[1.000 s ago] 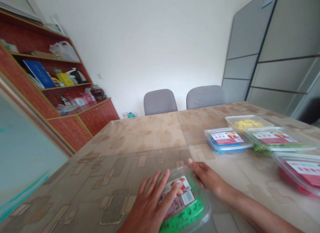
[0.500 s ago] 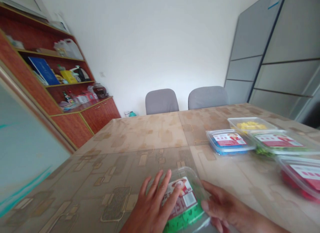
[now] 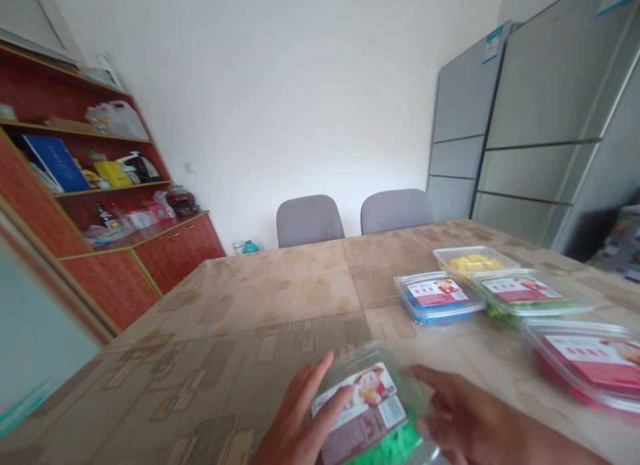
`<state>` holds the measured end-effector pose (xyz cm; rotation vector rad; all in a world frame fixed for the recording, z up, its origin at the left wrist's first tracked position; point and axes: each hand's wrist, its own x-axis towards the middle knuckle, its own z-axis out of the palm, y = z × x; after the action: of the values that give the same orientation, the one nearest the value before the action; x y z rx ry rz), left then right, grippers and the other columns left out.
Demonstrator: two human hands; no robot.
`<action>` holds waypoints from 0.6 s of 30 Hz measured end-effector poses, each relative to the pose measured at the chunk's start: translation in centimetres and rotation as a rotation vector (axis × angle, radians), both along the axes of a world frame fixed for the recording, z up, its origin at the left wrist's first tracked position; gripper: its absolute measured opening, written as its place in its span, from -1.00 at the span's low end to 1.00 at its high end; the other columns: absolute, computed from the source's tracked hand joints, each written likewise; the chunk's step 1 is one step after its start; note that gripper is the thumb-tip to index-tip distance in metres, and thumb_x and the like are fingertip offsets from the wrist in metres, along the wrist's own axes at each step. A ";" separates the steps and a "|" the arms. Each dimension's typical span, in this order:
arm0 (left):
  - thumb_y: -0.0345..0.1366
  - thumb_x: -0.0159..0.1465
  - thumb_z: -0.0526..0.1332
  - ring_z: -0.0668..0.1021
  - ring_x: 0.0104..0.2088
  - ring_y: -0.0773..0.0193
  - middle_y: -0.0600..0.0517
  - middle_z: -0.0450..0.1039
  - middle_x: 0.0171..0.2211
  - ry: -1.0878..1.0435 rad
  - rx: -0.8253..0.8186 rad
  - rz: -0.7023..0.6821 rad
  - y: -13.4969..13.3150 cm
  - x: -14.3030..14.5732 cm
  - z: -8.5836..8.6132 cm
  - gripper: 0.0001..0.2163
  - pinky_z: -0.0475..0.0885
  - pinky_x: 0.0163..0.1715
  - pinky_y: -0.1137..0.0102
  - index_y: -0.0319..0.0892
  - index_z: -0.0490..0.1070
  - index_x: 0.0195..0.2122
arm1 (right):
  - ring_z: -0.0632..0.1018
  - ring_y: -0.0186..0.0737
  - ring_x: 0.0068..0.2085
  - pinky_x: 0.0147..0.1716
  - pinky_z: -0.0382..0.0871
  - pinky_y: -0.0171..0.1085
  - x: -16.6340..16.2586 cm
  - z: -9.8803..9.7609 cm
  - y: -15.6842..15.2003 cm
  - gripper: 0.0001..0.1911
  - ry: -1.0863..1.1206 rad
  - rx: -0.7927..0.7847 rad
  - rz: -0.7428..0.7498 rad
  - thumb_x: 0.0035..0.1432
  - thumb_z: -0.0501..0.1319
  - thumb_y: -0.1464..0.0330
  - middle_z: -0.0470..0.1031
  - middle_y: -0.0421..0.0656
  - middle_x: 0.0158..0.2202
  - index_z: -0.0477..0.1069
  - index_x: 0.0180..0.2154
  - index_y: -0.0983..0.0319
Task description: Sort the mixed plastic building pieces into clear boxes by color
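A clear plastic food box point(image 3: 367, 425) with bright green contents and a red-and-white label on its lid lies at the bottom middle of the view. My left hand point(image 3: 303, 415) grips its left side, thumb across the label and fingers along the edge. On the other side my right hand point(image 3: 463, 412) holds the right edge between thumb and fingers. The box's near end runs out of the frame. Just beyond and to the right is a similar box with blue contents point(image 3: 437, 296).
More clear boxes sit on the right: yellow point(image 3: 475, 261), leafy green point(image 3: 525, 293) and red point(image 3: 595, 362) contents. They stand on a patterned tablecloth point(image 3: 240, 292). Two grey chairs point(image 3: 310, 222) are behind the table. Shelves point(image 3: 100, 132) stand left, grey cabinets point(image 3: 460, 118) right.
The view has turned slightly right and up. My left hand has shifted down along the box's left side, its fingers less spread over the lid. My right hand stays at the right edge.
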<state>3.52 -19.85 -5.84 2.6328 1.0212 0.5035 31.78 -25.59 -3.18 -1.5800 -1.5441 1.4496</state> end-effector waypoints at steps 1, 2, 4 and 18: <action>-0.24 0.24 0.21 0.11 0.31 -0.10 0.06 -0.17 0.38 -0.006 -0.035 -0.027 0.3 1.4 0.3 -0.42 0.24 0.17 0.01 0.24 0.07 0.27 | 0.48 -0.28 -0.56 -0.61 0.29 -0.35 1.3 0.6 -0.1 -0.29 -0.195 0.086 -0.081 0.10 0.15 -0.03 0.53 -0.12 -0.43 0.27 0.16 0.25; -0.24 0.22 0.22 0.08 0.31 -0.13 0.04 -0.21 0.39 -0.007 -0.073 -0.056 0.5 3.0 0.8 -0.39 0.22 0.17 -0.03 0.21 0.07 0.27 | 0.52 -0.19 -0.51 -0.56 0.33 -0.29 2.6 1.2 -0.1 -0.36 -0.393 0.199 -0.172 0.10 0.14 0.00 0.56 -0.05 -0.38 0.36 0.10 0.26; -0.15 0.12 0.32 0.02 0.31 -0.23 -0.03 -0.29 0.39 -0.006 -0.154 -0.119 0.8 6.3 1.8 -0.29 0.19 0.16 -0.10 0.12 0.09 0.28 | 0.56 -0.04 -0.45 -0.46 0.35 -0.17 5.0 2.3 0.1 -0.49 -0.699 0.405 -0.325 0.10 0.11 0.05 0.59 0.00 -0.39 0.51 -0.07 0.24; 0.15 -0.14 0.40 -0.03 0.32 -0.28 -0.10 -0.24 0.39 -0.124 -0.139 -0.252 0.2 20.1 3.8 -0.07 0.11 0.19 -0.15 0.00 0.16 0.25 | 0.40 -0.23 -0.60 -0.57 0.27 -0.29 9.9 6.5 0.4 -0.50 -0.470 0.656 -0.786 0.05 0.09 0.03 0.49 -0.17 -0.55 0.50 -0.21 0.29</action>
<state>23.66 -19.70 -2.04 2.5223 0.6514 0.5095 41.69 -25.19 3.27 -1.8268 -1.1889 0.1286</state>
